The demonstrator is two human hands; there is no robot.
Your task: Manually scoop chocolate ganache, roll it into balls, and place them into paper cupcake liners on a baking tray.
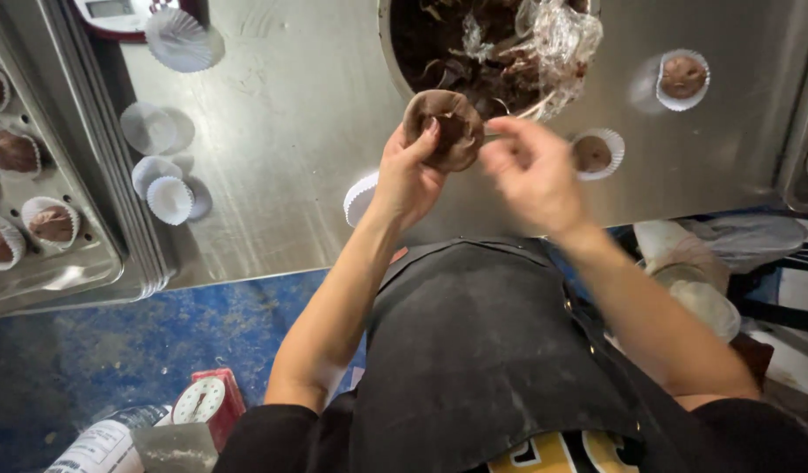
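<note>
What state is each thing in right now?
Left hand: holds brown dough piece, cupped open.
Right hand: blurred, at the dough.
Bowl: holds dark dough, plastic wrap peeled back.
Two liners on the right: filled.
Liners on the left: empty.
Tray: cups filled.

Left hand grips a flattened round brown dough piece above the steel table. Right hand blurred just beside it; white paper cups lie scattered.

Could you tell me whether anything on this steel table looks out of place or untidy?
Mostly tidy. The empty paper cups lie scattered, one tipped on its side near the far edge. The plastic wrap on the bowl is crumpled and half pulled back. The left hand holds a dough piece; the right hand is blurred.
</note>
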